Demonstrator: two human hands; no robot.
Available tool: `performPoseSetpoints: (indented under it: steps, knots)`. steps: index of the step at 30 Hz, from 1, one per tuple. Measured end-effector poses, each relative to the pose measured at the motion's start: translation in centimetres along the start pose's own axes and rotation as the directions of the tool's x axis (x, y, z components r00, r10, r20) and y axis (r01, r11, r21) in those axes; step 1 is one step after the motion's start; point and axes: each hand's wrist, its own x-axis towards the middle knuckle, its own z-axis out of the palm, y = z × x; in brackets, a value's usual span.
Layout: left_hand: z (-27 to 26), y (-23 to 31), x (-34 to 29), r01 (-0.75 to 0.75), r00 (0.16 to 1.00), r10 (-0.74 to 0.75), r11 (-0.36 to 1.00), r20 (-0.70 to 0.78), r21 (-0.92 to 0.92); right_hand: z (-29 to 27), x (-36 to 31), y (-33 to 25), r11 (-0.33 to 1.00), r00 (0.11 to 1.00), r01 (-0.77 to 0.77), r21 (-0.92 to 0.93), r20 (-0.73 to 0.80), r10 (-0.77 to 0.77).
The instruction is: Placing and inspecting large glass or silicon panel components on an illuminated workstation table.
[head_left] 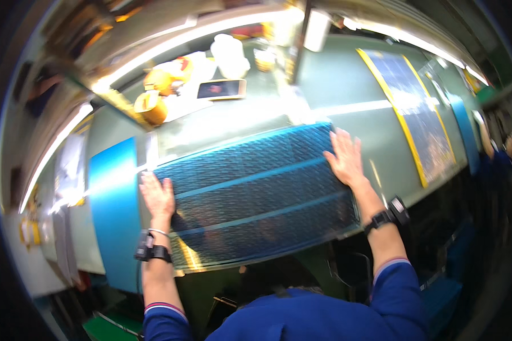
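Note:
A large glossy dark blue panel (261, 193) with lighter blue stripes lies at a slant on the bench in front of me, reaching over its near edge. At the panel's left edge rests my left hand (157, 198), fingers stretched out. My right hand (345, 158) lies along the far right corner of the panel, its fingers spread. Neither hand is closed round anything; both touch or nearly touch the panel's sides. Each wrist wears a black strap with a small box.
A plain blue sheet (115, 210) lies left of the panel. To the right is a clear sheet with yellow borders (407, 108). Toward the back are a phone (222, 89), an orange tape roll (151, 108) and a white bag (230, 55). A post (300, 42) rises behind. Another person (498, 156) works far right.

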Motion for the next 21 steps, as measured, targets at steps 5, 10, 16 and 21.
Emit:
performPoseSetpoints:
  steps: [5,10,16,21]
  knots:
    - [-5.1,-2.2,-14.8,-0.15,0.975,0.038,0.837,-0.218,-0.526,-5.7,-12.2,-0.7,0.978,0.994,-0.043,0.205,-0.085,0.062]
    - [-8.0,-3.5,-24.9,-0.242,0.938,0.338,0.801,0.079,-0.548,-6.4,-22.7,-1.5,0.99,0.975,-0.135,0.028,0.18,0.128]
    - [-6.6,-4.3,-30.9,-0.429,0.87,0.492,0.711,-0.043,-0.557,-6.5,-23.6,2.4,0.986,0.952,-0.169,-0.006,0.257,0.165]
    - [-7.2,-5.8,-26.6,-0.665,0.738,0.591,0.552,-0.326,-0.504,-7.9,-24.6,4.7,0.913,0.918,-0.377,0.157,-0.064,0.391]
